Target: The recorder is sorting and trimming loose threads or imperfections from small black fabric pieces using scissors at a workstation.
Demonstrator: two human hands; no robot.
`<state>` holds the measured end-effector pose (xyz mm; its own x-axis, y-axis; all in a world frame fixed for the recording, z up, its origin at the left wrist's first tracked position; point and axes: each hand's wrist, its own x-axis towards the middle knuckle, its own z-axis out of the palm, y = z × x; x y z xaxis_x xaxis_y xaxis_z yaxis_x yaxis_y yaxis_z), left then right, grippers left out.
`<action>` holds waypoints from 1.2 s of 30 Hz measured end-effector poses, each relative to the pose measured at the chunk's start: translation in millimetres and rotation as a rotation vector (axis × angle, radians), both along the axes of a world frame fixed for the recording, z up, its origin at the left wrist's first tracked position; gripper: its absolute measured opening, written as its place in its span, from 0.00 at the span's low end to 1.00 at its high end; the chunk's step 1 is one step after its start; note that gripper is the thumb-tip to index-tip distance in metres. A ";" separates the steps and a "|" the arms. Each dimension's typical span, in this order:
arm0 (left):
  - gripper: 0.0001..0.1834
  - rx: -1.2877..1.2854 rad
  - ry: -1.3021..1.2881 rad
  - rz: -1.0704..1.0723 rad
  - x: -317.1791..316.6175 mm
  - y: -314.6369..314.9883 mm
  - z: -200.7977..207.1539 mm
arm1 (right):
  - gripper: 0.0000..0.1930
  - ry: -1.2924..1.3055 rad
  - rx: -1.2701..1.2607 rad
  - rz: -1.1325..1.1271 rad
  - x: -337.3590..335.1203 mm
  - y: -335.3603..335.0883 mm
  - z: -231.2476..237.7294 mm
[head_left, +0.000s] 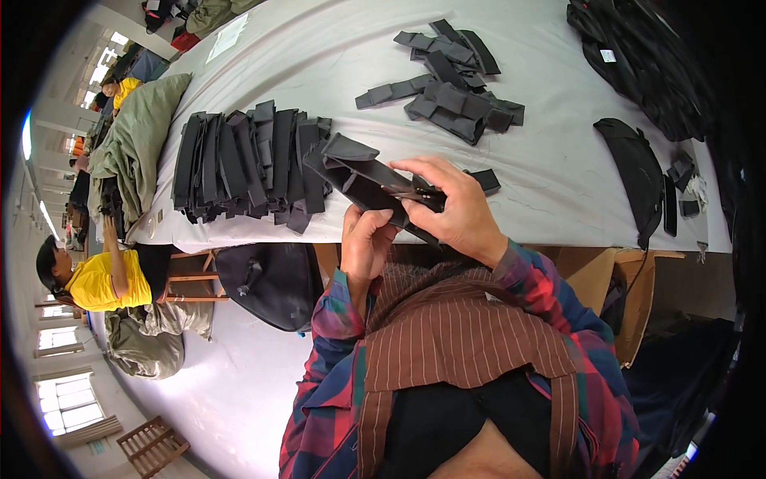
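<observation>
My left hand [368, 238] is closed, thumb on top, around the lower edge of a black fabric strip with folded pockets [351, 172]. The strip is held tilted above the table's near edge, one flap standing up at its far end. My right hand [456, 203] is closed on small dark thread snips [416, 194], whose blades lie against the strip. Part of the snips is hidden by the fingers. Left of my hands lies a row of similar black strips [239, 164], packed side by side. Another black strip end [484, 181] lies just beyond my right hand.
A loose pile of black pocket strips [459, 100] lies at the far middle of the white-covered table [335, 48]. Black bags [638, 64] and a curved black piece [630, 172] are at the right. An open cardboard box [634, 303] stands below. A person in yellow [112, 279] works at left.
</observation>
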<state>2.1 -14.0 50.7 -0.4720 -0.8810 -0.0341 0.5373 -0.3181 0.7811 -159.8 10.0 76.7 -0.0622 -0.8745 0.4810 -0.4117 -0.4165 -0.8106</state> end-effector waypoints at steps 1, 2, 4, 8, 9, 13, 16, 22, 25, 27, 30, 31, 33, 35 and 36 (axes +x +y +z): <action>0.24 0.047 -0.024 0.022 -1.9 0.1 1.2 | 0.20 -0.001 0.002 -0.001 -0.6 -1.2 -3.0; 0.24 0.095 -0.048 0.043 -3.2 -0.3 1.6 | 0.21 -0.161 0.126 0.082 -1.9 -2.0 -6.7; 0.24 0.118 -0.024 0.010 -3.8 -2.6 0.6 | 0.23 -0.322 0.250 0.164 -6.3 -4.2 -9.4; 0.25 0.191 0.049 -0.061 -7.0 -8.8 -2.1 | 0.25 -0.551 0.400 0.289 -10.2 -6.8 -3.1; 0.25 0.192 0.049 -0.059 -8.8 -9.5 -0.9 | 0.25 -0.673 0.451 0.312 -10.2 -7.3 0.0; 0.27 0.180 0.059 -0.070 -11.1 -17.6 -0.2 | 0.24 -0.768 0.539 0.301 -18.3 -8.6 10.1; 0.27 0.103 -0.059 -0.067 -6.7 -26.2 0.3 | 0.24 -0.725 0.505 0.204 -18.4 -12.6 8.5; 0.27 -0.338 -0.563 -0.018 13.5 -26.4 6.4 | 0.20 -0.452 0.344 -0.027 -49.5 -11.6 6.3; 0.21 -0.465 -0.627 -0.083 18.6 -27.9 12.2 | 0.21 -0.489 0.280 0.036 -41.4 -9.3 9.8; 0.22 -0.328 -0.447 -0.101 6.6 -22.2 19.0 | 0.22 -0.441 0.306 0.137 -31.7 -7.0 6.6; 0.19 -0.333 -0.365 0.117 -10.6 -17.7 7.5 | 0.22 -0.406 0.296 0.183 -15.0 -1.5 7.3; 0.19 -0.341 -0.364 0.121 -11.5 -15.8 7.0 | 0.22 -0.365 0.276 0.170 -12.9 -1.1 7.1; 0.18 -0.445 -0.520 0.449 -10.8 -14.8 3.7 | 0.22 -0.284 0.239 0.116 -11.7 -0.3 7.0; 0.16 -0.386 -0.434 0.405 -8.5 -16.2 11.1 | 0.23 -0.204 0.208 0.064 -11.2 -0.2 11.0; 0.15 -0.267 -0.339 0.255 -9.4 -16.9 15.8 | 0.23 -0.072 0.185 0.024 -10.7 1.1 17.5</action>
